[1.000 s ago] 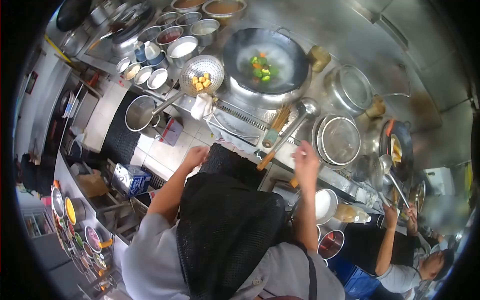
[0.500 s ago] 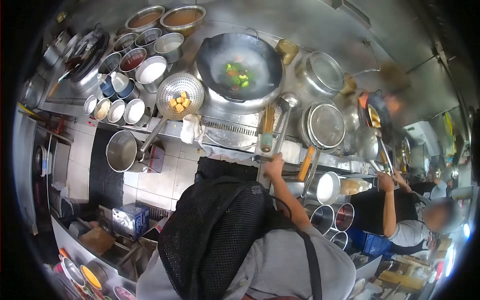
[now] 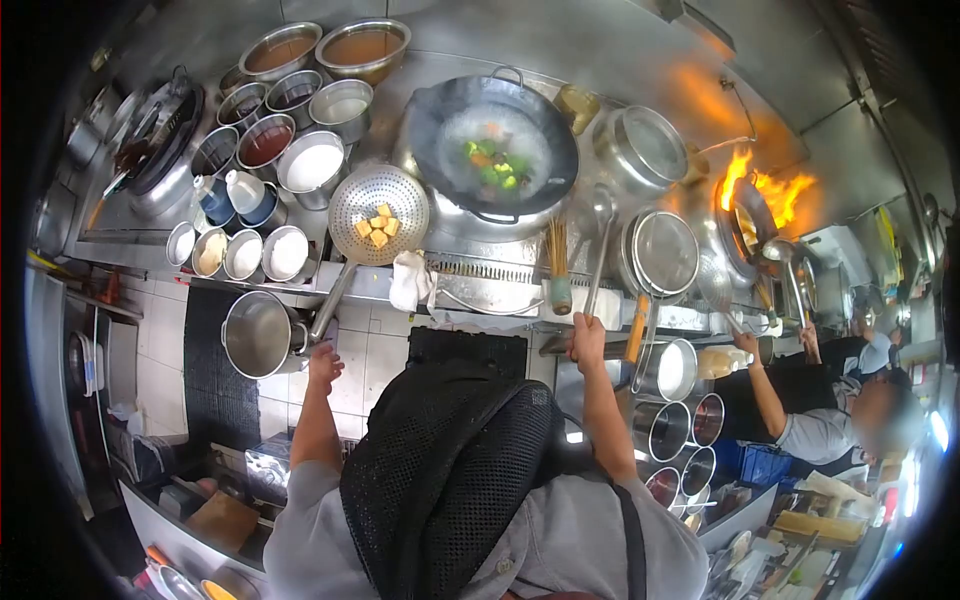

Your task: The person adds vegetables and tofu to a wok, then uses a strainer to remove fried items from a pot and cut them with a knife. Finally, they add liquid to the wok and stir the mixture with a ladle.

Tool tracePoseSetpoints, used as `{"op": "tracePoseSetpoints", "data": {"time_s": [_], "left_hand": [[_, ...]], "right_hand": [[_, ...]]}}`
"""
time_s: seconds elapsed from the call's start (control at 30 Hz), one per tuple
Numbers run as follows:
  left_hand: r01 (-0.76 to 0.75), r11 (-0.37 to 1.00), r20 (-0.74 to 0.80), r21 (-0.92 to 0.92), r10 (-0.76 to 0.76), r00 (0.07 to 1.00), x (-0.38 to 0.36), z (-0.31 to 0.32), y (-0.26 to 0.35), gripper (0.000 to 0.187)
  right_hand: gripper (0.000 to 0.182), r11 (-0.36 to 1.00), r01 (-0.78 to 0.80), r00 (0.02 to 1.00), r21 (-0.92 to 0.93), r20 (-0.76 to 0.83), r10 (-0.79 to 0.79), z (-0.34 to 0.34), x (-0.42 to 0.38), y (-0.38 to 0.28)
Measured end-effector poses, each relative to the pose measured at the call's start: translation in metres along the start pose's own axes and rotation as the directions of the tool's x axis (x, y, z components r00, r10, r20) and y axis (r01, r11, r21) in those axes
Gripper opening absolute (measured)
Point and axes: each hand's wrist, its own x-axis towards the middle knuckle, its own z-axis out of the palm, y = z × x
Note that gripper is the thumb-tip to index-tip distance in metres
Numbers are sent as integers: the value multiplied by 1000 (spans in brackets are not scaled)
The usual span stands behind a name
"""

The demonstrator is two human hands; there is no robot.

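My right hand [image 3: 588, 340] is wrapped round the handle of a metal ladle [image 3: 604, 215], whose bowl rests on the stove to the right of a large wok [image 3: 545, 165]. Green vegetables with some orange pieces [image 3: 497, 167] lie in steaming liquid in that wok. My left hand [image 3: 325, 367] is raised with its fingers apart, close to the handle end of a perforated strainer [image 3: 350, 205]. Golden cubes [image 3: 379, 228] lie in the strainer, whose handle crosses the rim of a steel pot [image 3: 262, 335].
Seasoning containers [image 3: 310, 162] and two broth bowls [image 3: 364, 48] stand at the upper left. A bamboo brush [image 3: 558, 270], a white cloth [image 3: 408, 281] and mesh sieves [image 3: 666, 254] lie along the stove. At right, a co-worker [image 3: 810, 430] works at a flaming wok [image 3: 745, 225].
My left hand has come into view beside the strainer handle. My right hand still grips the ladle. Flames have risen at the co-worker's wok, and the view has shifted slightly.
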Motion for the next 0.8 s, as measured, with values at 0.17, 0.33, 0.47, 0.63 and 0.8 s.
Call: {"op": "tracePoseSetpoints", "data": {"time_s": [0.17,0.33,0.47,0.63,0.8], "left_hand": [[225,958,48,-176,-220,974,14,-3,-78,12],[3,781,254,624,-206,945,-24,25,-108,9],[-255,835,439,489,17,898,21,20,-137,12],[172,980,-34,-102,-176,984,-22,79,-61,19],[45,981,-71,-189,-59,996,-50,85,-50,45]], "right_hand": [[27,885,234,952,-403,-90,-293,-56,-40,-23],[44,627,457,866,-631,155,-475,-131,-70,-108],[62,339,524,812,-781,338,-476,-136,-49,-147],[67,109,563,760,-819,460,-459,-75,20,-134],[63,169,558,778,-813,440,-449,-7,77,-119]]}}
